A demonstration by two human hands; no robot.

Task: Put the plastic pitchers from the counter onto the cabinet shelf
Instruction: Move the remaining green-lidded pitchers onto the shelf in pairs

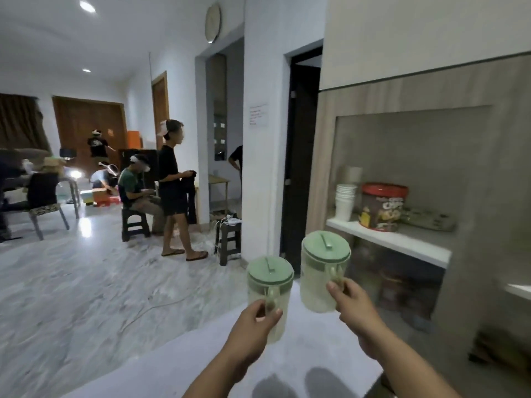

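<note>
Left hand (pixel 258 317) closed round the handle of the left pitcher (pixel 270 294), thumb over the top of the loop, fingers curled beneath. Right hand (pixel 352 308) likewise clenched on the handle of the right pitcher (pixel 323 271), carried a little higher and farther out. Both forearms stretched forward from the near edge, wrists roughly level, bodies of the pitchers hanging upright just beyond the knuckles, close to one another but apart. Both held clear above the white tabletop (pixel 301 354), with two dark shadows below. Probably light: thin translucent plastic, apparently empty, stiff enough to keep shape but likely to flex if squeezed at the wall. Green lids seemingly only pressed on, so best kept upright. Handles the sound place to grip, as now; smooth sides likely slippery. Far to the right, the shelf (pixel 402 239) in the cabinet recess, already bearing a stack of white cups (pixel 344 201), a red-lidded tub (pixel 382 208) and a flat tray behind; free room seemingly along the near right part of the board.
</note>
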